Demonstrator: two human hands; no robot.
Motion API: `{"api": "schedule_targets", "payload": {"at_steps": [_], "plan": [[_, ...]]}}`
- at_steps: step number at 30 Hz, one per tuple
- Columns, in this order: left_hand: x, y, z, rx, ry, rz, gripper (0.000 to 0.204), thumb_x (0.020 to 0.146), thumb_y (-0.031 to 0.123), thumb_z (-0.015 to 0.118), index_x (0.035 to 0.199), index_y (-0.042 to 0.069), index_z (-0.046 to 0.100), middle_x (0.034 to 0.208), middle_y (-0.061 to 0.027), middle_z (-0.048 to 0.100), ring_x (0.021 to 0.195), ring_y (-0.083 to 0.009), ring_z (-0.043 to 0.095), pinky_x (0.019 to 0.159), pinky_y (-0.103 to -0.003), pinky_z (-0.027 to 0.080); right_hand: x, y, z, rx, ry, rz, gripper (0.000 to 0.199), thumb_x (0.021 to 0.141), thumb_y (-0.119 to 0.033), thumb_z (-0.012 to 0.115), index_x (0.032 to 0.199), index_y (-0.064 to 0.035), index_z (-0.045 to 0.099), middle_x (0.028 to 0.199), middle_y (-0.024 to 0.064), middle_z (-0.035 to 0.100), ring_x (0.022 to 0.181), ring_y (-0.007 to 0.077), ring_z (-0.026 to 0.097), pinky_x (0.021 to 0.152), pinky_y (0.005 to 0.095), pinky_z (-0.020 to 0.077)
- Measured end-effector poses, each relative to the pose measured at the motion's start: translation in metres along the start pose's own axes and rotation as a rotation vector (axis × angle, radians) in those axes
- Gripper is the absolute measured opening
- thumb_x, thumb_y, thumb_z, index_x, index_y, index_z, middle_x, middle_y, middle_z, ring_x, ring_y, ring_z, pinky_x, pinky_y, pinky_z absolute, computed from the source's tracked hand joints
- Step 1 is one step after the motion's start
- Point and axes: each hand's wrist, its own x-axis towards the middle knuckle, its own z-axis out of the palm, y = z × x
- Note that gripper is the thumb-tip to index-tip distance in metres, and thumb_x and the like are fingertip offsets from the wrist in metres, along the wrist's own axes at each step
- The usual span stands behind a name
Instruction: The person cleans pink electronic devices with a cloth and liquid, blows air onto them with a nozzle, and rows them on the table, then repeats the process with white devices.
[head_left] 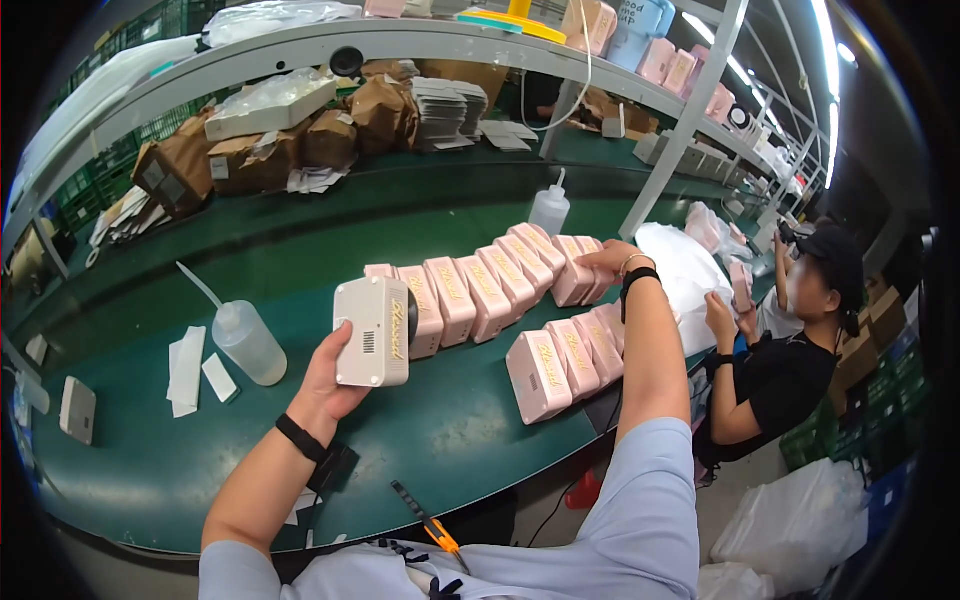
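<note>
A cutter (440, 532) by the desk's front edge (370, 505) might fall if nudged; left hand (338, 382) grips a box (362, 325), right hand's (612, 259) grip unclear.

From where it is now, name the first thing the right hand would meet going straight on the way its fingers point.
The right hand would first meet the pink box near the right end of the long row; they may be touching, depth is unclear.
</note>
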Motion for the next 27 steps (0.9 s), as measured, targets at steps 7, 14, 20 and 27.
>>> {"api": "schedule_targets", "payload": {"at_steps": [7,14,20,27], "plan": [[0.025,-0.018,0.006,0.021,-0.117,-0.085,0.058,0.094,0.034,0.063,0.14,0.004,0.045,0.133,-0.0137,0.059,0.12,-0.0293,0.059,0.103,-0.046,0.047,0.001,0.023,-0.01,0.009,0.084,0.163,0.06,0.068,-0.05,0.082,0.103,-0.0019,0.074,0.093,0.0099,0.07,0.085,0.0203,0.064,0.075,0.0318,0.0501],[0.04,-0.019,0.003,-0.038,-0.108,-0.079,0.059,0.092,0.034,0.065,0.139,0.005,0.046,0.131,-0.0133,0.059,0.119,-0.0288,0.059,0.103,-0.046,0.048,0.018,0.005,-0.007,-0.316,0.484,-0.202,0.079,0.071,-0.043,0.079,0.132,0.0017,0.057,0.132,0.0227,0.06,0.119,0.0352,0.06,0.1,0.0393,0.0483],[0.035,-0.017,0.0,-0.099,-0.093,-0.056,0.059,0.091,0.034,0.066,0.139,0.005,0.046,0.131,-0.0128,0.06,0.118,-0.0284,0.06,0.103,-0.045,0.048,0.031,-0.049,0.03,-0.16,0.363,-0.408,0.066,0.084,-0.041,0.069,0.133,0.0004,0.055,0.132,0.024,0.059,0.123,0.0374,0.057,0.106,0.0378,0.0429],[0.028,-0.018,0.002,-0.107,-0.114,-0.085,0.059,0.091,0.033,0.067,0.139,0.005,0.046,0.13,-0.0128,0.06,0.119,-0.0287,0.059,0.103,-0.045,0.047,0.013,-0.072,0.04,-0.269,0.209,-0.267,0.067,0.086,-0.049,0.064,0.131,-0.0002,0.057,0.128,0.0231,0.062,0.12,0.0364,0.059,0.103,0.0377,0.0438]]}}
